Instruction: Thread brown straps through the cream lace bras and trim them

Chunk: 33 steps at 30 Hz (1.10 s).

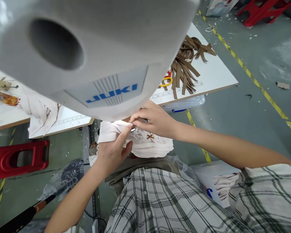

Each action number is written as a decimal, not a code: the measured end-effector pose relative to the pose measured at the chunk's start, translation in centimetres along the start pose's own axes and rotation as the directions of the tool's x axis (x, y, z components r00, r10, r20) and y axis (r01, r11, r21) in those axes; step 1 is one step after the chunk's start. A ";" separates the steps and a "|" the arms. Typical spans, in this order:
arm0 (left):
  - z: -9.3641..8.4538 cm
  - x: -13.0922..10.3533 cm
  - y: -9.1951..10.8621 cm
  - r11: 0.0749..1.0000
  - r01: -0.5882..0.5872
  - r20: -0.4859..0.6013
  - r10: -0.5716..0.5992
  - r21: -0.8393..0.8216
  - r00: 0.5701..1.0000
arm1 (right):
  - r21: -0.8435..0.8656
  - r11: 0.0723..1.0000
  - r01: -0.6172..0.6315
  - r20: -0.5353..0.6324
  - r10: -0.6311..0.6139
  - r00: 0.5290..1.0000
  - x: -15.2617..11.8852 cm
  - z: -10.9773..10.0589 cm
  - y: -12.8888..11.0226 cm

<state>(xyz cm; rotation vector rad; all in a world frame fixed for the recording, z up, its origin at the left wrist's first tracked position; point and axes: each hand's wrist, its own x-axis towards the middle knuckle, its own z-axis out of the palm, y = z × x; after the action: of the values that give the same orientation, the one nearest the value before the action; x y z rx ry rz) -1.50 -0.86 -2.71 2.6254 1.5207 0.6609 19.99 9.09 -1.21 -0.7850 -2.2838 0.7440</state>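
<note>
Head view: the right hand's (157, 119) fingers pinch the white cloth (157, 150) with its lace and brown bow; the left hand's (113, 153) forefinger presses on it, its grip unclear to me. A bulky sewing machine (116, 61) blocks much beyond the fingers. Past them, rightward, brown strips (183, 69) and yellow-handled scissors (171, 81) share the surface (215, 76); leftward, pale fabric (40, 111).

Bright, even light puts glare on the smooth white sewing-machine head (126, 38), softly blurred up close, and pale sheen on the grey-green floor (232, 113), with wide-angle stretching toward the edges.
</note>
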 end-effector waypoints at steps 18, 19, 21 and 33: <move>-1.6 0.5 0.0 0.998 -0.034 0.089 0.039 -0.058 0.995 | -0.338 0.872 0.355 -0.211 -0.438 0.874 -1.3 1.1 1.8; -1.8 0.4 -0.6 0.995 -0.072 0.111 0.080 -0.070 0.991 | -0.368 0.860 0.353 -0.211 -0.447 0.869 -1.2 1.0 1.7; -2.0 0.5 -1.4 0.991 -0.125 0.136 0.130 -0.044 0.982 | -0.385 0.855 0.348 -0.205 -0.446 0.871 -1.3 0.9 1.6; -1.9 1.4 2.5 0.970 0.109 0.065 -0.126 0.219 0.990 | 0.584 0.759 -0.288 -0.078 0.405 0.911 0.4 3.3 1.8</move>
<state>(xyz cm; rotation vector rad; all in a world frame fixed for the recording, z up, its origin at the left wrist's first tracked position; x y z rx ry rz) 0.46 -1.30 0.06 2.6448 1.8010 0.3992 18.05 9.53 -4.44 -0.9488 -1.6057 1.3661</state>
